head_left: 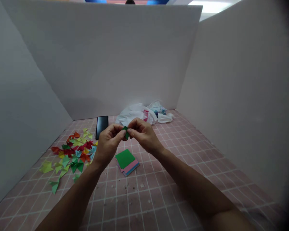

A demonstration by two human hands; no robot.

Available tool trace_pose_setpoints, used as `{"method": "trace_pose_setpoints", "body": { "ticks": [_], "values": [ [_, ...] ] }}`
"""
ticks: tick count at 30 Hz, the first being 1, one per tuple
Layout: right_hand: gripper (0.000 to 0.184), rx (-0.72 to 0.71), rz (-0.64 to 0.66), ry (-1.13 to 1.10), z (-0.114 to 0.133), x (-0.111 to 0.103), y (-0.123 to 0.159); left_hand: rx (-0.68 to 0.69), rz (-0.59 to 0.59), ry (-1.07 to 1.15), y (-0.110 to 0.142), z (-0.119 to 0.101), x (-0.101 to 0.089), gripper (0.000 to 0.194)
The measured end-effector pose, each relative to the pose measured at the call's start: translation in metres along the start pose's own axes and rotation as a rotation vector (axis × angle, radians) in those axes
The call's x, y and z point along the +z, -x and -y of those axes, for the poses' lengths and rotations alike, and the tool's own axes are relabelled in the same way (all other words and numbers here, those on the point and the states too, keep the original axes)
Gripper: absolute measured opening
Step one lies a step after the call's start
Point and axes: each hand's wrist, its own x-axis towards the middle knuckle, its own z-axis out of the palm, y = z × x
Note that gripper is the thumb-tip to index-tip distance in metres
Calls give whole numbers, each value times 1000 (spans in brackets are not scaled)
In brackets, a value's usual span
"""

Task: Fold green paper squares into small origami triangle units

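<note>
Between the fingertips of both hands is a small folded piece of green paper (126, 134), raised above the table. My left hand (110, 139) pinches its left side with thumb and forefinger. On the other side, my right hand (144, 134) grips it the same way. The fingers cover much of the paper, so its exact folded shape is hard to make out. Below the hands lies a stack of square paper sheets (125, 159), green on top with pink and blue edges showing underneath.
Many-coloured folded paper pieces (71, 152) are heaped on the left. Behind them lies a black phone (102, 124). A white plastic bag (131, 113) and a crumpled packet (157, 108) rest by the back panel (115, 61). Panels also rise left and right of the pink checked cloth (183, 154).
</note>
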Motion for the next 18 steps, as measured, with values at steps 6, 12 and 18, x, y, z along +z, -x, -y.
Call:
{"method": "trace_pose_setpoints", "body": {
  "ticks": [6,12,18],
  "values": [
    [12,67,24,-163,1,3,0,-30,-17,100,1,2,0,12],
    [11,51,47,-207,2,2,0,-8,-45,159,2,2,0,6],
    [7,-21,30,-102,6,-4,2,-69,-17,212,1,-2,1,10]
  ]
}}
